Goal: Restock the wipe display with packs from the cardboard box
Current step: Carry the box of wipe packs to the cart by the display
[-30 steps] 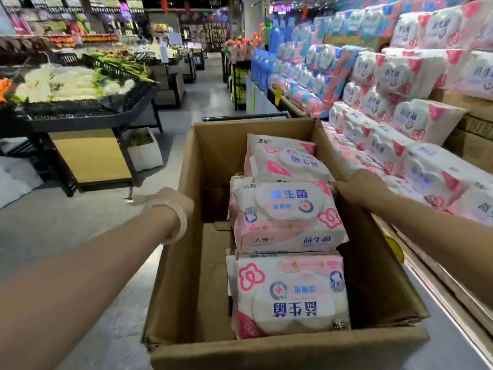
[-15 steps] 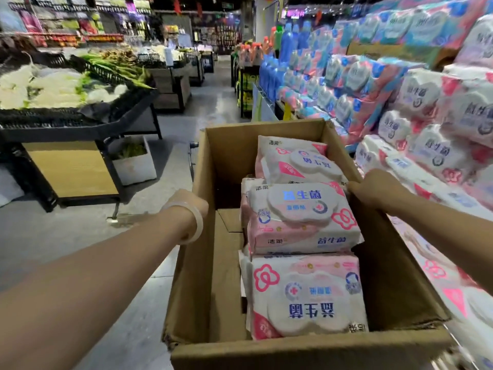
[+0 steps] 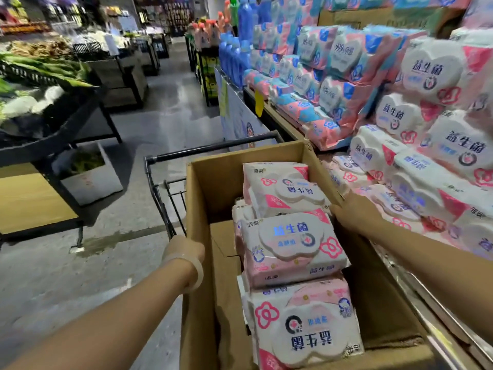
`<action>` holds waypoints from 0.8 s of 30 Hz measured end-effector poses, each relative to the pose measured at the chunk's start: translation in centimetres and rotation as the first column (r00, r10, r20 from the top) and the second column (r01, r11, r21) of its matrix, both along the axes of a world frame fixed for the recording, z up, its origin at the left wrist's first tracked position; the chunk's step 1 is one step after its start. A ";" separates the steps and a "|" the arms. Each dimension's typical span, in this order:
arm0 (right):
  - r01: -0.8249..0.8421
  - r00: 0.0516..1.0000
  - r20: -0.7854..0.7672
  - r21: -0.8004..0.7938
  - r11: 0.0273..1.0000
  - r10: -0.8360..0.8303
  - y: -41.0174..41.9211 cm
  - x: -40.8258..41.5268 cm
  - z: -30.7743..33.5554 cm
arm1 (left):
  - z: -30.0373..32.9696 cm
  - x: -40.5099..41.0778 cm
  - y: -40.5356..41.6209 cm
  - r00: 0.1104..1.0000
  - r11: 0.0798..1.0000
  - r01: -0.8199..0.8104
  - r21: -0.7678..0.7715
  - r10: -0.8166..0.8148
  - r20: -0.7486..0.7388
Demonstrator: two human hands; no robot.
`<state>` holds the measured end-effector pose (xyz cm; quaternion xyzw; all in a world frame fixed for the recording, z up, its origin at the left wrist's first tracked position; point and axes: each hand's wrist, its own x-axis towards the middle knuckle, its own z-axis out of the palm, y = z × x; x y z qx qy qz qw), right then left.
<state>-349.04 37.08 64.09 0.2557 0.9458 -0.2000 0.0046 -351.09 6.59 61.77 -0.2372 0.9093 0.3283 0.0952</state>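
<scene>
cardboard box (image 3: 202, 236): open-topped, sat in a black wire trolley (image 3: 160, 188), between the two hands, right half filled
wipe packs (image 3: 290, 247): pink-and-white, stacked along the box's right side, just inside the right hand; one row of three tops visible, more underneath; left half of the box showed bare cardboard floor
left hand (image 3: 184, 249): curled over the box's left wall at the rim, gripping the cardboard; fingers hidden on the inner side, so exact closure was hard to tell; pale bangle (image 3: 196, 273) on the wrist
right hand (image 3: 352, 212): laid on the box's right wall near the rim, back of hand up, fingers bent over the edge toward the packs; looked like a grip on the wall, no pack held
wipe display (image 3: 416, 161): just outboard of the right hand, same pink-and-white packs piled in sloped tiers; blue-and-pink packs (image 3: 333, 84) farther along the shelf beyond it
blue bottles (image 3: 240, 41): far end of that shelf run
produce stand (image 3: 40, 108): well out past the left hand, across the grey aisle floor, greens on top, blurred
</scene>
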 end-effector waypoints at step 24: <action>-0.127 0.990 0.083 0.127 0.984 0.117 2.8 -3.9 -8.1 | -7.5 -1.1 1.2 0.994 0.995 -0.051 0.089 0.042 0.101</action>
